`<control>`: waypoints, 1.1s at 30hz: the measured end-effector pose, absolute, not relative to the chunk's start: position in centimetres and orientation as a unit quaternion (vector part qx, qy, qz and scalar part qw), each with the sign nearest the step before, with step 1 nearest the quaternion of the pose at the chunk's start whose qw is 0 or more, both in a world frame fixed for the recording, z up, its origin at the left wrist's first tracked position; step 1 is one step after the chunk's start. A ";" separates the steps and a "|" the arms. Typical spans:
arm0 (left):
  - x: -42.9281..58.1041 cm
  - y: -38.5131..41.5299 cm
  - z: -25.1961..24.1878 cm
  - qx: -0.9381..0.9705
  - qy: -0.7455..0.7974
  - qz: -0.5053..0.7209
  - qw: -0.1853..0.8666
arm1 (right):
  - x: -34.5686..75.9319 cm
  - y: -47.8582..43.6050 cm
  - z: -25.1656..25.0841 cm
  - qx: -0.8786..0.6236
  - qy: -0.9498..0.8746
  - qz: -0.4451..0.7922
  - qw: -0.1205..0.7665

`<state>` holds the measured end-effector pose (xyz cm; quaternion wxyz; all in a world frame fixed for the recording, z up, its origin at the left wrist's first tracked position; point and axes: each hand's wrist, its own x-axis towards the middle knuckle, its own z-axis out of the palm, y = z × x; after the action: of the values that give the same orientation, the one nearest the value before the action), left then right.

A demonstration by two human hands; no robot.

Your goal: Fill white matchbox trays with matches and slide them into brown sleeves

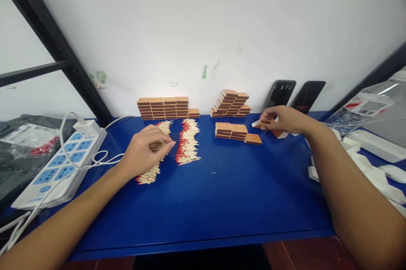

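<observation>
My left hand [147, 147] is over the left row of matches [149, 175], thumb and index fingertip close together. Whether anything is pinched there is hidden. Beside it lies a second row of red-headed matches [189, 145]. At the right, my right hand [281, 118] grips a small matchbox [264, 122] between thumb and fingers. Another orange-brown piece lies under that hand, partly covered. To its left is a low group of matchboxes [231, 130], with a single matchbox [253, 138] at its near end.
Against the wall stand a wide matchbox stack [163, 108] and a stepped stack [230, 103]. Two black phones [281, 92] lean behind my right hand. A white power strip [63, 164] with cables lies left. White plastic pieces [364, 166] crowd the right of the blue table [203, 211].
</observation>
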<state>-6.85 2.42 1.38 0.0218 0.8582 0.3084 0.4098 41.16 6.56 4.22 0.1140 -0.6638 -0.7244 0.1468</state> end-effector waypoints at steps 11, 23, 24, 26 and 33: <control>-6.9 2.5 1.4 0.857 0.312 0.409 0.019 | 41.4 5.6 5.1 -0.654 -0.700 0.274 0.089; -7.1 2.7 1.3 0.858 0.311 0.409 0.010 | 41.1 6.3 4.4 -0.653 -0.719 0.221 0.093; -7.0 2.7 1.3 0.858 0.310 0.409 0.011 | 40.8 5.9 4.9 -0.658 -0.710 0.233 0.095; -6.9 2.6 1.3 0.859 0.310 0.407 0.015 | 39.9 5.0 5.8 -0.654 -0.709 0.249 0.087; -6.8 2.5 1.4 0.859 0.321 0.399 0.022 | 36.9 4.3 5.5 -0.602 -0.775 0.192 0.022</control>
<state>-6.85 2.46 1.44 0.0225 0.8585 0.3215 0.3989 36.94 4.31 5.51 0.0224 -0.6017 -0.7750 0.1918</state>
